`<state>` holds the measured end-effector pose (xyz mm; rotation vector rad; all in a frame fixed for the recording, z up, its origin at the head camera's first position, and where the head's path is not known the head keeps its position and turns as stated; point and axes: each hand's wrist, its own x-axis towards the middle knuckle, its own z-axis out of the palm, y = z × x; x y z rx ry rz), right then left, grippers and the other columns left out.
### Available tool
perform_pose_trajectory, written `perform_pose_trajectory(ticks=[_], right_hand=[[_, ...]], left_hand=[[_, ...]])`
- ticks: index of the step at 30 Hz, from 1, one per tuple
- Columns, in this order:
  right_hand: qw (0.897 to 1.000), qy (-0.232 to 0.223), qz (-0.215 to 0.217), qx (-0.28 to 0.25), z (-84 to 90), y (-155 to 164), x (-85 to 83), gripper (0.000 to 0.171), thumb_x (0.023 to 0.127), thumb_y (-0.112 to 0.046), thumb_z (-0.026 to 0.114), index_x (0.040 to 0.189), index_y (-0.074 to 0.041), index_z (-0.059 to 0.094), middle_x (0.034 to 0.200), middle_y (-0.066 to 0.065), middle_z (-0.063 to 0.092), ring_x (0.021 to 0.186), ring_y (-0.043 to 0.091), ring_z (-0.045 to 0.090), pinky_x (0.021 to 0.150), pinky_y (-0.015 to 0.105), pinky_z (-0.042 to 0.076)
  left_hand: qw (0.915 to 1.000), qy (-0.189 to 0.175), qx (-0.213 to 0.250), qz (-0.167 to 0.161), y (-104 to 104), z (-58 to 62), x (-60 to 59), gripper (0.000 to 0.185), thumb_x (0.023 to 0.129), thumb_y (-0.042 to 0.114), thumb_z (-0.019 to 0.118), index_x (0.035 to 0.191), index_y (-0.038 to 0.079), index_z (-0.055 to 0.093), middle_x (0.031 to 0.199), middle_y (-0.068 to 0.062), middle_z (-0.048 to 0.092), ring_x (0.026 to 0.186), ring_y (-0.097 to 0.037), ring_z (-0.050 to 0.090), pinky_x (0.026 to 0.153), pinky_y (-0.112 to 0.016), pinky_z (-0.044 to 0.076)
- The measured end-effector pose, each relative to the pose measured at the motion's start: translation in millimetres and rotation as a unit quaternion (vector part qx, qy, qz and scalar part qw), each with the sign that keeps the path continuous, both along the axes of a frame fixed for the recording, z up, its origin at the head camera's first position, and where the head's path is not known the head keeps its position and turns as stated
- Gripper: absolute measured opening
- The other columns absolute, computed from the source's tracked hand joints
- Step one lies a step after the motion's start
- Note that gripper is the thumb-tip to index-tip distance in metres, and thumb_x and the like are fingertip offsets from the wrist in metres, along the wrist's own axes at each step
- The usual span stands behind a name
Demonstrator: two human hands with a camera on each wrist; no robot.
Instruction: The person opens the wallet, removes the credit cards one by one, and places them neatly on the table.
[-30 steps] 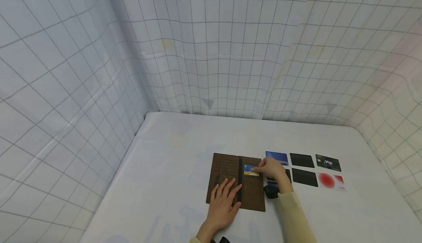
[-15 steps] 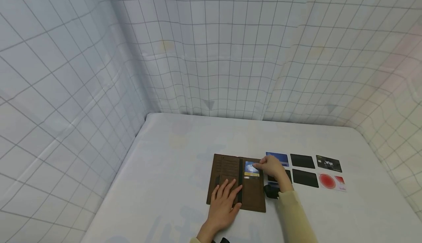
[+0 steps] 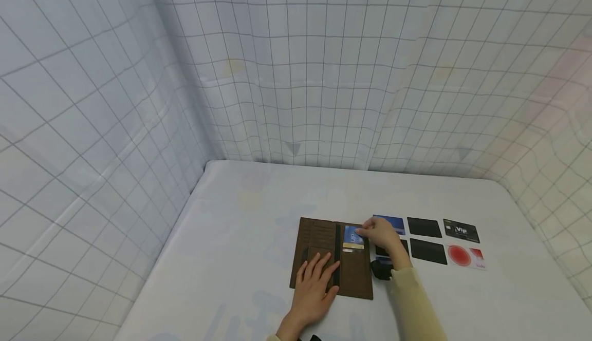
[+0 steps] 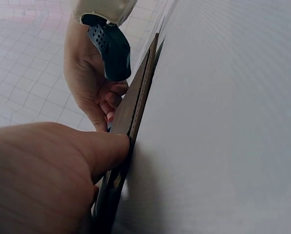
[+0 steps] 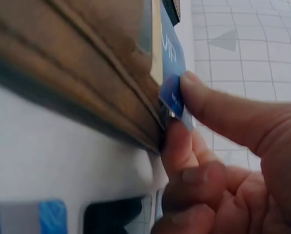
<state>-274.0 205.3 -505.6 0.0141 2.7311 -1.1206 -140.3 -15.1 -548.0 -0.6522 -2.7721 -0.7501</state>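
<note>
A brown wallet (image 3: 356, 277) lies spread open on the white table, a dark strap (image 3: 337, 246) running down its middle. My left hand (image 3: 312, 292) rests on its left half with straight, spread fingers; the left wrist view shows the thumb at the wallet's edge. At the upper part of the right half, my right hand (image 3: 383, 234) pinches a blue VIP card (image 3: 352, 233) by its side edge, thumb on the printed face. The right wrist view shows the card (image 5: 173, 56) beside a pale yellow edge (image 5: 156, 53) at the wallet's pocket.
Right of the wallet, more cards lie in rows: a blue card (image 3: 395, 224), black cards (image 3: 424, 227), a black VIP card (image 3: 461, 230) and a white card with a red circle (image 3: 466, 256). The right forearm partly covers the nearest ones. Gridded white curtains (image 3: 305, 84) surround the table.
The blue card has moved up toward the wallet's top edge, and more of its face shows. My right fingers moved slightly up and right with it. The left hand has stayed in place.
</note>
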Motion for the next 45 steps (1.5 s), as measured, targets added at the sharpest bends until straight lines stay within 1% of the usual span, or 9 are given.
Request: perform_pose_trajectory(ticks=[5,8,13,18,23,31,35,38,45], right_hand=[[0.998,-0.008,0.032,-0.047,-4.3,5.9,-4.4,0.028,0.083,-0.021,0.073,0.099,0.000,0.065,0.082,0.005,0.057,0.072,0.019,0.053,0.061,0.034,0.045],[0.998,-0.006,0.040,-0.052,-5.6,7.8,-6.6,0.023,0.083,-0.018,0.072,0.098,-0.001,0.065,0.082,0.005,0.059,0.073,0.019,0.054,0.061,0.033,0.046],[0.999,0.007,0.017,-0.044,-3.8,6.1,-5.5,0.020,0.084,-0.017,0.071,0.096,-0.002,0.065,0.084,0.006,0.061,0.073,0.020,0.055,0.061,0.033,0.045],[0.999,0.005,0.000,-0.050,-2.6,4.9,-4.1,0.020,0.085,-0.018,0.070,0.097,-0.002,0.065,0.087,0.008,0.063,0.069,0.020,0.056,0.060,0.033,0.046],[0.998,0.005,-0.014,-0.057,-3.4,5.0,-4.9,0.021,0.086,-0.019,0.069,0.098,-0.003,0.064,0.088,0.009,0.063,0.069,0.021,0.056,0.059,0.033,0.045],[0.999,0.010,-0.025,-0.032,-2.6,4.6,-5.5,0.018,0.089,-0.024,0.065,0.096,-0.008,0.063,0.079,0.006,0.060,0.068,0.021,0.052,0.055,0.032,0.041],[0.999,0.019,-0.028,-0.024,-1.3,4.2,-5.1,0.018,0.090,-0.026,0.064,0.096,-0.009,0.063,0.080,0.006,0.061,0.069,0.021,0.053,0.056,0.033,0.041],[0.999,0.030,-0.033,-0.025,-1.2,4.1,-4.9,0.018,0.090,-0.025,0.065,0.096,-0.008,0.064,0.080,0.006,0.062,0.068,0.021,0.053,0.056,0.032,0.041],[0.997,0.052,-0.050,-0.037,-2.1,3.3,-4.2,0.018,0.089,-0.024,0.066,0.096,-0.007,0.064,0.070,0.005,0.058,0.058,0.019,0.051,0.052,0.030,0.038]], left_hand=[[1.0000,0.002,0.002,0.000,-0.6,-1.4,1.1,0.044,0.094,0.031,0.053,0.136,0.018,0.051,0.146,-0.005,0.037,0.135,-0.030,0.026,0.103,-0.055,0.021],[1.0000,0.003,0.000,0.001,-0.7,-2.7,1.0,0.044,0.094,0.031,0.053,0.136,0.018,0.051,0.146,-0.005,0.037,0.136,-0.030,0.025,0.103,-0.054,0.020],[1.0000,-0.003,-0.004,0.002,0.1,-3.5,-0.1,0.045,0.094,0.032,0.053,0.137,0.019,0.050,0.147,-0.004,0.036,0.136,-0.029,0.024,0.104,-0.054,0.019],[1.0000,-0.007,-0.006,0.003,0.2,-3.7,-0.2,0.045,0.095,0.032,0.052,0.138,0.020,0.050,0.147,-0.004,0.035,0.137,-0.028,0.023,0.104,-0.054,0.019],[1.0000,0.001,-0.002,0.002,0.5,-2.8,-0.7,0.045,0.094,0.031,0.054,0.137,0.019,0.050,0.147,-0.005,0.036,0.136,-0.029,0.025,0.104,-0.054,0.019],[1.0000,0.002,-0.007,0.002,1.1,-4.5,-1.0,0.046,0.093,0.031,0.054,0.138,0.019,0.050,0.147,-0.005,0.036,0.137,-0.029,0.024,0.104,-0.053,0.018],[1.0000,0.005,-0.007,0.003,1.4,-4.6,-1.0,0.045,0.093,0.031,0.053,0.137,0.019,0.050,0.146,-0.005,0.037,0.137,-0.029,0.024,0.104,-0.053,0.018],[0.9999,0.010,-0.002,0.001,1.4,-4.4,-1.4,0.044,0.094,0.031,0.052,0.137,0.019,0.051,0.146,-0.006,0.038,0.136,-0.029,0.025,0.104,-0.053,0.019],[1.0000,0.005,0.001,0.001,1.0,-3.4,-0.9,0.044,0.095,0.031,0.052,0.136,0.018,0.051,0.146,-0.005,0.038,0.136,-0.029,0.025,0.104,-0.054,0.020]])
